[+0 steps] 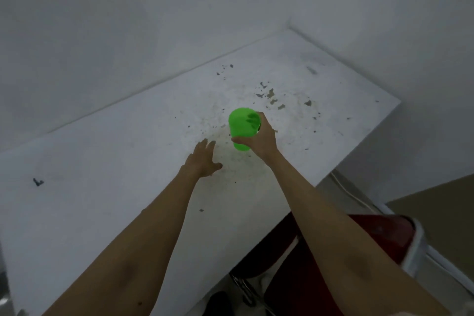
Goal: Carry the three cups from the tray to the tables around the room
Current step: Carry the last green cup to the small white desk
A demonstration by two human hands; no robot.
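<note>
A bright green plastic cup (241, 127) stands upright near the middle of a worn white table (115, 161). My right hand (259, 140) is wrapped around the cup's right side, with the thumb across its lower front. My left hand (204, 160) hovers just left of the cup, palm down, fingers spread, holding nothing. No tray and no other cups are in view.
The table fits into a corner of white walls (128, 33). Its surface is chipped and stained around the cup. A red chair (372, 236) with a grey metal frame stands at the table's near right edge, beside a white cable (351, 194) on the floor.
</note>
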